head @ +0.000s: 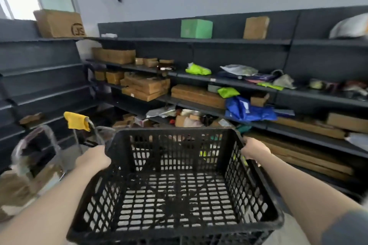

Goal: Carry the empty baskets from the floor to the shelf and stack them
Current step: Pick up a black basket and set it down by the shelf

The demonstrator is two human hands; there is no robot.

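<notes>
An empty black plastic lattice basket (175, 195) is held up in front of me, level, above the floor. My left hand (93, 160) grips its left rim near the far corner. My right hand (253, 150) grips its right rim near the far corner. Through the mesh bottom I see pale floor. Dark grey shelving (199, 42) runs along the wall ahead and to the right, a short way beyond the basket. No other basket shows in this view.
The shelves hold cardboard boxes (146, 85), a green box (196, 28), a blue bag (247, 109) and bright green parcels. More dark shelves (39, 69) stand on the left. A hand trolley with a yellow cloth (76, 121) stands left of the basket. Parcels clutter the floor ahead.
</notes>
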